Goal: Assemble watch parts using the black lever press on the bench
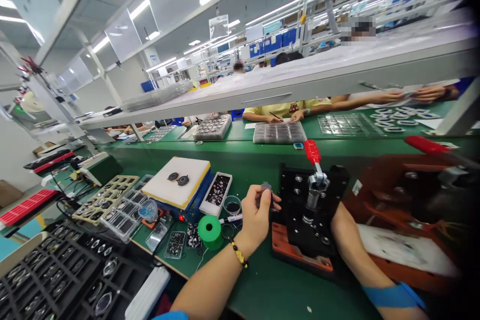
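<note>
My left hand (257,215) is closed, with thumb and fingers pinching a small grey, rounded part (266,187); its exact kind is not clear. Right beside this hand stands a black toggle-clamp fixture (296,220) with a red handle (312,152) and a reddish-brown base. My right forearm (350,242) reaches in behind the fixture, which hides most or all of my right hand. A few fingertips (276,202) show between the part and the fixture; I cannot tell which hand they belong to.
Left of my hands are a green spool (210,231), a white tray of small parts (216,194) and a white-topped block (176,180) bearing two round dark parts. A black compartment tray (56,275) lies lower left. Another clamp fixture (408,200) stands right. Co-workers sit opposite, beneath a shelf (270,85).
</note>
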`<state>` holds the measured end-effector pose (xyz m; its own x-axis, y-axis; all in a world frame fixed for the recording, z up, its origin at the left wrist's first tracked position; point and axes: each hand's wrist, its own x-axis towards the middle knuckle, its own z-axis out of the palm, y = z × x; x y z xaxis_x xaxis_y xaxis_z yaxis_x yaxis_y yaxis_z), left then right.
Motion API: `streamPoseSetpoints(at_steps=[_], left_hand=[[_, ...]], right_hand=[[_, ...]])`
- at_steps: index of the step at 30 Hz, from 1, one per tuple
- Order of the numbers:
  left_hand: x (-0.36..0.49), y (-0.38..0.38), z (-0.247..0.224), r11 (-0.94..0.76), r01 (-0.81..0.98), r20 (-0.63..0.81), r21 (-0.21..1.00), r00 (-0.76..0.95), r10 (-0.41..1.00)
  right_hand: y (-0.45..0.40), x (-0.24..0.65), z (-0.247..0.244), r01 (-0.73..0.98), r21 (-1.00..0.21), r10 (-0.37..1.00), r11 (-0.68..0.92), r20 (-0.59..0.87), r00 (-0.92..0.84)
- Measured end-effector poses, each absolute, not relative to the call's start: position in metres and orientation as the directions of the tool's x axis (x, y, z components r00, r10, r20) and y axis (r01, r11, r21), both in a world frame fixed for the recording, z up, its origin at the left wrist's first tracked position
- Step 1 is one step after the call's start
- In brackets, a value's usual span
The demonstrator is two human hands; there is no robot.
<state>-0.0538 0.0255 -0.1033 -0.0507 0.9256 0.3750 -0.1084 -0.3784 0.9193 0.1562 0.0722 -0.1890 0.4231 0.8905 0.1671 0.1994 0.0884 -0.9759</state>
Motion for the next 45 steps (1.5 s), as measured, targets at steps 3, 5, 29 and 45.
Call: streamPoseSetpoints(at_steps=[3,5,29,45], left_hand=[[-0.062,0.024,-0.088,-0.295,-0.145,0.28,0.944,-0.116,0.953],[-0.077,0.018,-0.079,-0.276,-0.078,0.265,0.958,-0.129,0.956],[-0.32,0.122,-0.025,0.008,0.98,0.497,-0.2,0.095,0.863],[-0.36,0.125,-0.001,0.122,0.882,0.532,-0.455,0.159,0.832]], right_hand=[[0.073,0.155,-0.188,0.16,-0.985,0.907,0.059,0.12,0.403],[0.075,0.155,-0.189,0.137,-0.989,0.918,0.058,0.107,0.382],[0.079,0.144,-0.189,0.203,-0.978,0.939,-0.051,0.022,0.344],[0.074,0.143,-0.178,0.168,-0.979,0.938,-0.112,-0.049,0.342]])
